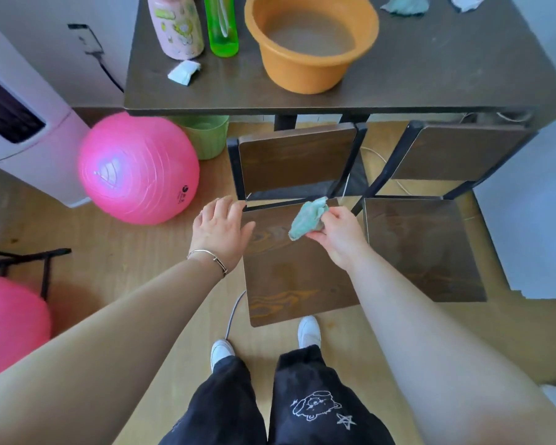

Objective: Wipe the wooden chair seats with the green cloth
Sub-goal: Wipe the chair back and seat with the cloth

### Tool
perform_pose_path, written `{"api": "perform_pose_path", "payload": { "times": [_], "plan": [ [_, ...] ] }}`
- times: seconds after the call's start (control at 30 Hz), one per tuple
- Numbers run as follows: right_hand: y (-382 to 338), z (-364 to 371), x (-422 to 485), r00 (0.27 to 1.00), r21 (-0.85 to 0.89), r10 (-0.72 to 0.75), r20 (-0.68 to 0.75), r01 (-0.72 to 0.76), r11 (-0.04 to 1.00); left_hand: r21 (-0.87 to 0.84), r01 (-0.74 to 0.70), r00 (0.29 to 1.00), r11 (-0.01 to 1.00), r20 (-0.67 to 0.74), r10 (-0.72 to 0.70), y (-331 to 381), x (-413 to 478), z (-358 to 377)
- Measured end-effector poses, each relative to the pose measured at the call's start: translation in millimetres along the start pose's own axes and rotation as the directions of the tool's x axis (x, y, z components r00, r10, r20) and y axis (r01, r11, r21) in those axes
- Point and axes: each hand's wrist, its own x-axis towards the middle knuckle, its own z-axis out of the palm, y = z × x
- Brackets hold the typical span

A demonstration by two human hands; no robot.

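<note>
- Here, on my head-camera feed, a person stands before a dark table point(430, 69), both arms reaching down toward one of the two wooden seats drawn up to it.
- The right hand point(337, 234) pinches the green cloth point(307, 218) — bunched into a wad between thumb and fingers — over the back part of the left seat point(296, 277); I cannot tell whether the cloth touches the wood.
- The left hand point(220, 229) lies with fingers spread and relaxed at that seat's left rear corner, holding nothing; I judge it is steadying the chair.
- Neither seat shows me a damp streak or a clear line between wiped and unwiped wood, so I cannot say that any wiping is done; I read this as the start of the job on the left seat.
- The right seat point(421, 248) sits just beside it, apart from both hands, and by my reckoning it is all left to do.
- On the table an orange basin point(312, 43) stands well apart from the cloth — I take it for rinse water, though that is a guess.
</note>
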Motion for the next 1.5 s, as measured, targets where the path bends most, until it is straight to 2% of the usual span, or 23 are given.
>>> {"api": "perform_pose_path", "payload": {
  "times": [0.07,0.17,0.23,0.37,0.5,0.7,0.97,1.17,1.23,1.3,1.37,1.5],
  "plan": [
    [-6,-9,9,0.999,0.051,0.03,-0.039,-0.028,0.998,-0.006,0.014,1.0,1.0,-0.003,-0.014,13,4,-3],
    [-15,-23,18,0.996,-0.064,0.041,-0.075,-0.046,0.997,-0.024,0.047,0.999,0.999,-0.003,-0.047,31,8,-6],
    [-24,-32,21,0.999,-0.069,0.029,-0.033,-0.032,0.997,-0.037,0.074,0.997,0.997,-0.003,-0.074,43,12,-7],
    [-48,-45,24,0.994,0.041,0.005,0.112,-0.01,0.999,-0.034,0.102,0.995,0.994,-0.007,-0.102,62,22,-14],
    [-68,-56,30,0.983,0.023,0.002,0.183,-0.006,1.0,-0.05,0.135,0.99,0.99,-0.03,-0.137,79,36,-24],
    [-79,-66,46,0.994,0.038,-0.002,0.114,-0.003,0.999,-0.038,0.127,0.99,0.991,-0.051,-0.129,91,50,-30],
    [-82,-73,56,0.995,0.269,0.053,0.079,-0.073,0.96,-0.02,0.103,0.993,0.994,-0.048,-0.104,88,53,-34],
    [-90,-72,61,0.979,0.366,0.126,0.163,-0.179,0.914,0.002,0.097,0.995,0.995,-0.031,-0.097,87,57,-35],
    [-91,-72,62,0.982,0.321,0.12,0.145,-0.162,0.933,0.008,0.092,0.996,0.996,-0.023,-0.091,88,59,-34],
    [-91,-73,66,0.993,0.161,0.098,0.061,-0.107,0.981,0.019,0.085,0.996,0.996,-0.018,-0.084,89,62,-34],
    [-93,-77,71,0.997,0.079,0.081,0.015,-0.082,0.993,0.021,0.085,0.996,0.996,-0.017,-0.085,91,64,-34],
    [-109,-88,85,0.998,0.142,0.067,0.0,-0.066,0.988,0.033,0.097,0.995,0.995,-0.026,-0.096,95,75,-36]
  ]
}}
